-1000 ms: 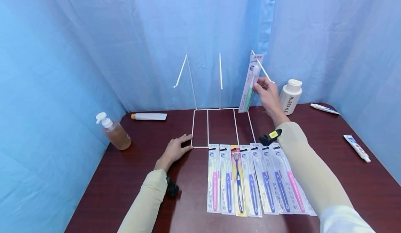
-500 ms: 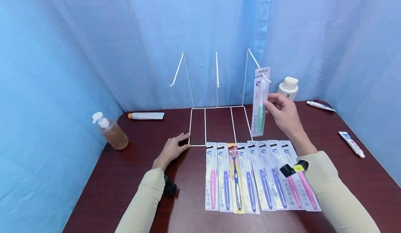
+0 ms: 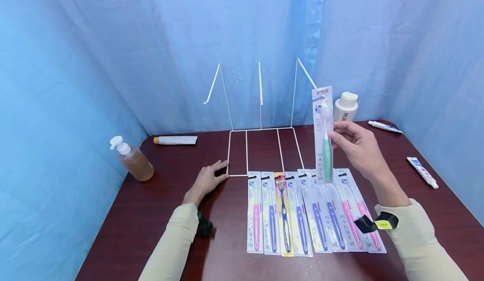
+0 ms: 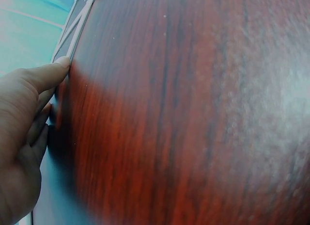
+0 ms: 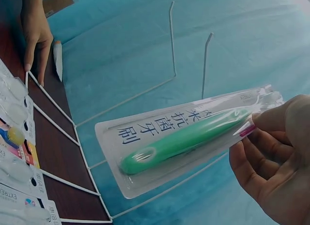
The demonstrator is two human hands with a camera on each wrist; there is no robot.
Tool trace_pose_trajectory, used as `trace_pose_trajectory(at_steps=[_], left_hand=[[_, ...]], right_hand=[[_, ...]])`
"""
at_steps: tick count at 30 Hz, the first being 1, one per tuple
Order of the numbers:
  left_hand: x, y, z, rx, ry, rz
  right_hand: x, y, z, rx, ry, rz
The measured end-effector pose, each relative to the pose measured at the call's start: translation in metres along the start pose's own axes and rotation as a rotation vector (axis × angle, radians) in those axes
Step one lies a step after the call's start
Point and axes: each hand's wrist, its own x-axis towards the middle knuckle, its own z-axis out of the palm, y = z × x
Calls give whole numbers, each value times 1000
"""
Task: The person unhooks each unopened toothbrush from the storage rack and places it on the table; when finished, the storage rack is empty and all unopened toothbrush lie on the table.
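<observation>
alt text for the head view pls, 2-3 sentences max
A person's right hand holds a packaged green toothbrush upright above a row of packaged toothbrushes lying on a dark red table. The left hand rests flat at the corner of a white wire rack. A pump bottle stands at left.

bright, even light | soft shadows | left wrist view blurred
</observation>
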Motion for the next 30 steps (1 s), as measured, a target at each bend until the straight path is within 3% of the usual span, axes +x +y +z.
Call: trace_pose_trajectory(at_steps=[9,13,16,24,30], left_hand=[[0,1,2,3,2,1],[-1,1,2,11,-1,-1],[0,2,2,18,-2,-3],[0,1,1,4,-22,-12],[0,0,0,3,-27,-21]], right_hand=[[-12,2,-14,77,33,-10],[-23,15,-25,112,49,28],[-34,30,-37,58,33,96],[-67,80,-76,-215,-158,335],[-85,116,-98,-242,-337,481]])
